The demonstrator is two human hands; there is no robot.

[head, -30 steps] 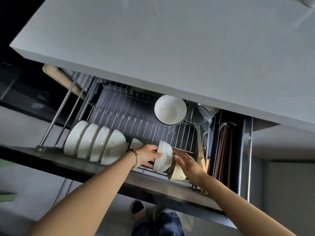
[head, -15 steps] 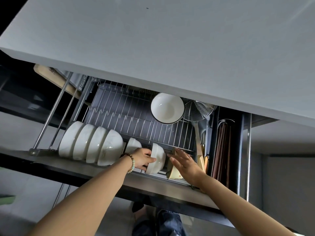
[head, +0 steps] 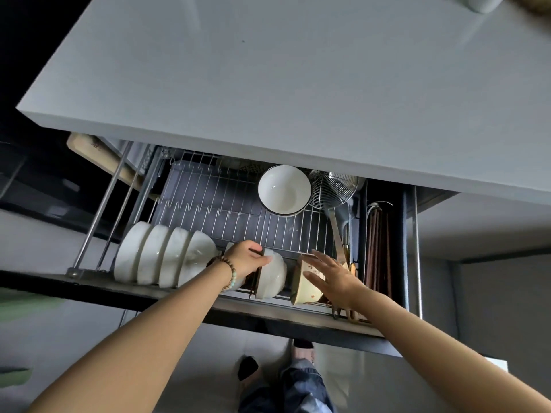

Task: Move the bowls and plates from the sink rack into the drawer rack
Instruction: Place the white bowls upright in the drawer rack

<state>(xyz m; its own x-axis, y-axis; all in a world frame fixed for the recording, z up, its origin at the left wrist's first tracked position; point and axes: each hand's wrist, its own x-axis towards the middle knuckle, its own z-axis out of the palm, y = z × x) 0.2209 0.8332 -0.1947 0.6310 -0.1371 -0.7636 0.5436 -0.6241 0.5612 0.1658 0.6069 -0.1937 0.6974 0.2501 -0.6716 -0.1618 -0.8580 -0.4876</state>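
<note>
One white bowl [head: 271,278] — rim pinched by left hand [head: 246,259].

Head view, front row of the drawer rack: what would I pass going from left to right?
From the left: row of four white bowls on edge → left hand → white bowl it grips → patterned bowl → right hand, fingers spread → dark sticks in the side compartment.

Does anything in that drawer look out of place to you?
Only mildly: one dark-rimmed bowl sits alone at the back of the drawer rack, beside the wire skimmer, apart from the white bowls lined up on edge along the front.
</note>
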